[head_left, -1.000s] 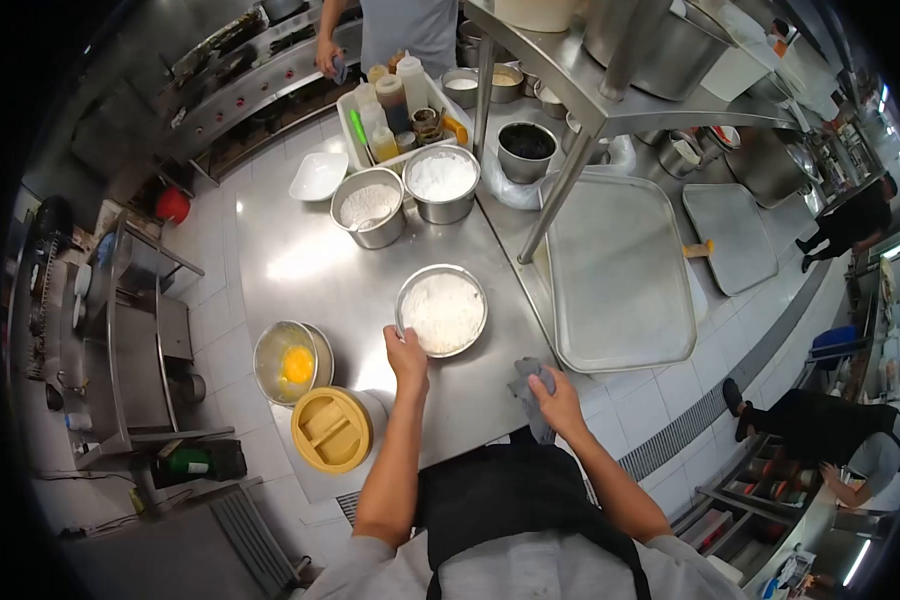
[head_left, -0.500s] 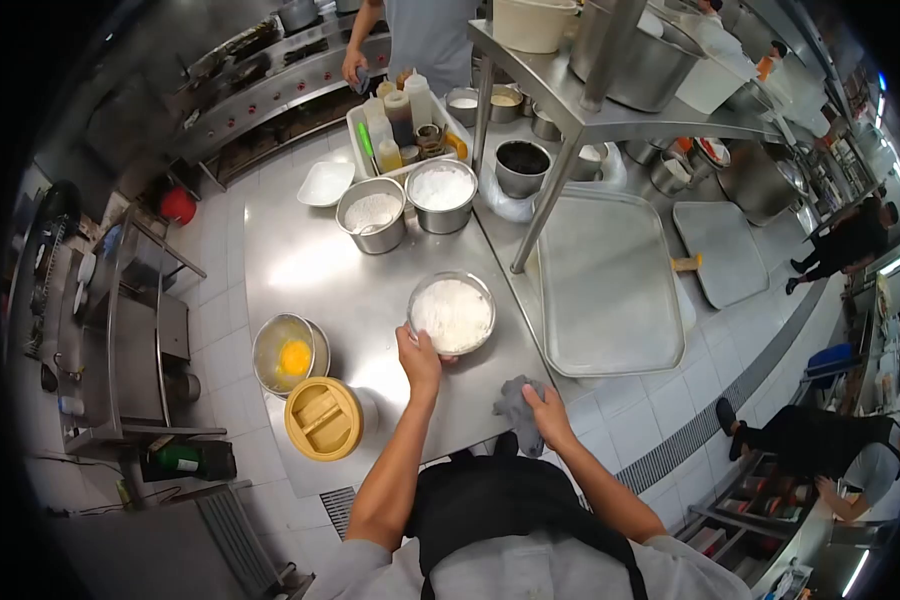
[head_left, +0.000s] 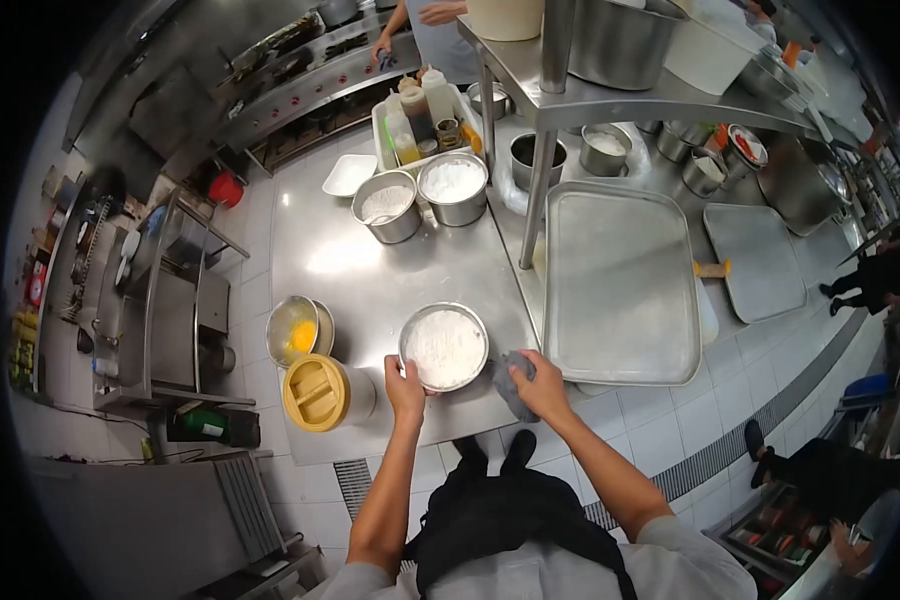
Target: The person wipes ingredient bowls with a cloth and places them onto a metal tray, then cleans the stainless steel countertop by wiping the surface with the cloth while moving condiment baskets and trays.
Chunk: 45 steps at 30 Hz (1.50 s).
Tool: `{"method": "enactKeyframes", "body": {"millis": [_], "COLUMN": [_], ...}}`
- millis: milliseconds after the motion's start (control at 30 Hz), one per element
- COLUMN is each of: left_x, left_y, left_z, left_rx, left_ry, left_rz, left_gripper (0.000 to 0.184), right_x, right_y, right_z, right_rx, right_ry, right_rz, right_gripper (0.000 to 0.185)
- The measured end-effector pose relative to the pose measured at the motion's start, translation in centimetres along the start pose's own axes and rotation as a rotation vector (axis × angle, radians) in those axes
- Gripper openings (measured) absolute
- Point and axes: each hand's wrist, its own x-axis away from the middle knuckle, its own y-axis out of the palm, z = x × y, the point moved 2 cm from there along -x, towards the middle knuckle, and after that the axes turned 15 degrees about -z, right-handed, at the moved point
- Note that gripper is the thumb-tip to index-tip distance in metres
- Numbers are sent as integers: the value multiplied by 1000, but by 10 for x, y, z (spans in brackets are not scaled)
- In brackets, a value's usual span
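Cloth (head_left: 510, 388) clenched in the right hand (head_left: 545, 388) nears the bowl (head_left: 483, 331) the half-closed left hand (head_left: 404, 396) grips, seemingly steadying it; the next move needs firmness.

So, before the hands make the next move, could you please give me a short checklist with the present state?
1. Left hand grips the bowl of white powder: ok.
2. Right hand free: not ok, it holds a grey cloth.
3. Bowl of white powder opens upward: ok.
4. Its base touches the table: cannot tell, hidden.
5. Yellow lid on its container: ok.
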Motion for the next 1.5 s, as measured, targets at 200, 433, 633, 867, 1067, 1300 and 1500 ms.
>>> {"method": "enactKeyframes", "body": {"millis": [200, 433, 633, 867, 1067, 1300, 1500], "left_x": [12, -10, 1, 12, 22, -50, -38], "left_y": [1, 2, 12, 17, -16, -42, -24], "left_z": [1, -24, -9, -23, -7, 10, 10], "left_rx": [-80, -379, -290, -230, 214, 130, 333], "left_ry": [16, 129, 191, 132, -160, -170, -230], "left_rz": [21, 196, 257, 298, -100, -390, -581], "left_gripper": [21, 29, 30, 30, 30, 30, 27], "right_x": [-75, -109, -60, 0, -24, -78, -67], "right_y": [-13, 6, 37, 135, 81, 27, 46], "right_z": [-13, -36, -26, -4, -11, -38, -21], "right_rx": [47, 251, 90, -330, -437, -276, -111], "right_ry": [-5, 52, 73, 132, 282, 223, 192], "right_rz": [-26, -423, -31, 91, -66, -135, 248], "right_gripper": [42, 60, 48, 39, 41, 41, 58]}}
